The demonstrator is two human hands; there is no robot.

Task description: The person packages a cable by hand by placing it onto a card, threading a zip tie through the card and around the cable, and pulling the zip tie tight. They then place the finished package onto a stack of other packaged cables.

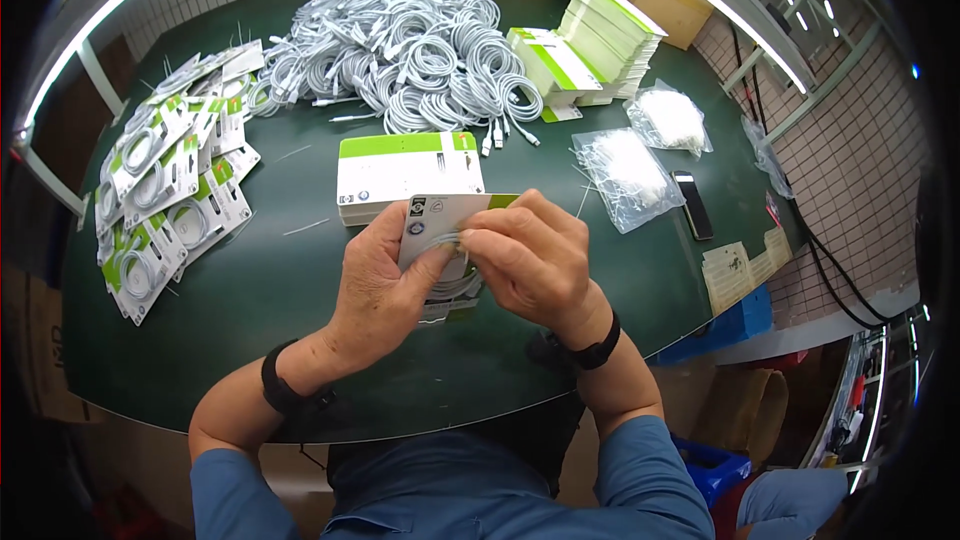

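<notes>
My left hand (375,275) is closed on a white and green backing card (432,217), its thumb pressing a coiled grey-white cable (458,285) against the card. My right hand (535,255) pinches at the card's upper face beside the coil; what lies between those fingertips is too small to make out, perhaps a thin tie or part of the cable. Just beyond both hands lies a stack of flat white and green cards (400,165). The coil's lower part shows below my left thumb, and my fingers hide the rest.
Behind the card stack is a large heap of coiled cables (410,55). Carded cables (150,200) are piled at left. More card stacks (610,40) stand at back right, near bags of thin white ties (630,180), a phone (692,205) and worn paper sheets (745,268).
</notes>
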